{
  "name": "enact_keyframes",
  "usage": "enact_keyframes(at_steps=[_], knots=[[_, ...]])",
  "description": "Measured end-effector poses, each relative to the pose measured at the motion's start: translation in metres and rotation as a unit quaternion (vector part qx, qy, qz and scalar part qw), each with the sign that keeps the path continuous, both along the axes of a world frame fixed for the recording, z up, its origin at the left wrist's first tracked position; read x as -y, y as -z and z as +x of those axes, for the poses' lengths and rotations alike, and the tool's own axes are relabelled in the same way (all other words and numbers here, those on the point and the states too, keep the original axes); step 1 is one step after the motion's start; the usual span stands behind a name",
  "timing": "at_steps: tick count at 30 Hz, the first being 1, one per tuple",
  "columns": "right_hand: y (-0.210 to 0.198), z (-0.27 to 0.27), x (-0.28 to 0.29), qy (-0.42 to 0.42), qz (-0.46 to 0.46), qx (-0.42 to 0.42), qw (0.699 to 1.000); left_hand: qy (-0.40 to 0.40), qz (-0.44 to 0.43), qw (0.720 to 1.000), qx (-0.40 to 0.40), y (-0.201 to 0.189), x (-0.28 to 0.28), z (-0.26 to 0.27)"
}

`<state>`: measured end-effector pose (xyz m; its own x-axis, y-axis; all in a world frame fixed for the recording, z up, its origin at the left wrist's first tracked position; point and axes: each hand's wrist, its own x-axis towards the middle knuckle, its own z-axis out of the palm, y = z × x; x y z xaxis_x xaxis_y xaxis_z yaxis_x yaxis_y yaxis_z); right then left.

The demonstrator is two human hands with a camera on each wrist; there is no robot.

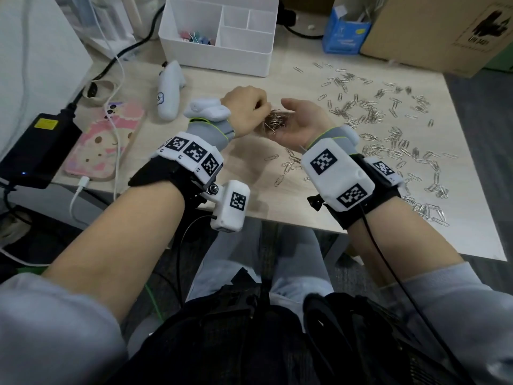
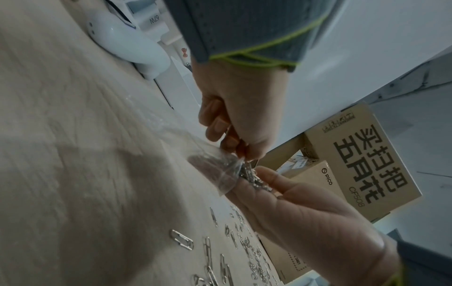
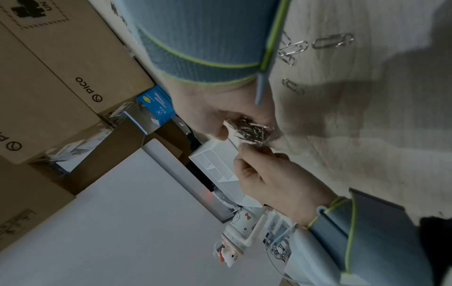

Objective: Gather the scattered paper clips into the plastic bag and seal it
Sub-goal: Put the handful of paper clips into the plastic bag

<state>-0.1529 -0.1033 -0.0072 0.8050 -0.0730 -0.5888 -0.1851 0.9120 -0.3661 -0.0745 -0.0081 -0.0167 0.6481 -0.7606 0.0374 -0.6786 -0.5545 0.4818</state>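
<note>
Feeding clips from palm to bag, we go slowly.
At frame centre our left hand (image 1: 244, 107) pinches the plastic bag (image 2: 215, 170) mouth; the cupped right hand (image 1: 302, 120) holds one clump of paper clips (image 1: 388, 134). Tilt gently, mouth wide. One bag; loose clips right, too many to count.

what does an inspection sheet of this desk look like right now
surface: pale wood desk, partly covered.
job's things: clear bag with clips in it; a heap of clips in the right palm; loose clips scattered at right.
clutter: white organiser, white controller, pink phone, blue box, cardboard box.
grippers: left hand pinches the bag mouth; right hand cupped palm up, holding clips.
cables: white cable to the phone; black cable to a black adapter.
surroundings: person's lap below the desk edge.
</note>
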Motion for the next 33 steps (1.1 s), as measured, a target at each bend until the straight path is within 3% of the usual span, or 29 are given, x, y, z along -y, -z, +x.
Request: enact_keyframes(at_steps=[5, 11, 16, 23, 25, 28, 33], knots=[[-0.001, 0.008, 0.011, -0.062, 0.003, 0.010, 0.998, -0.039, 0.009, 0.999, 0.001, 0.001, -0.002, 0.007], [-0.006, 0.009, 0.014, -0.069, -0.047, 0.021, 0.996, -0.065, -0.011, 0.998, -0.019, 0.005, 0.000, 0.014], [0.000, 0.008, 0.017, -0.020, -0.088, 0.020, 0.996, -0.071, -0.037, 0.995, -0.060, 0.011, 0.002, 0.017], [0.010, -0.005, 0.016, 0.092, -0.201, -0.010, 0.975, -0.085, -0.062, 0.993, -0.053, 0.019, -0.003, 0.021], [0.014, -0.010, 0.018, 0.108, -0.240, -0.040, 0.964, -0.087, -0.075, 0.992, -0.056, 0.019, -0.006, 0.022], [0.016, -0.017, 0.011, 0.045, -0.333, -0.072, 0.939, -0.088, -0.090, 0.990, -0.067, 0.019, -0.010, 0.021], [0.018, -0.021, -0.002, -0.118, -0.505, -0.120, 0.846, -0.090, -0.110, 0.986, -0.084, 0.021, -0.012, 0.017]])
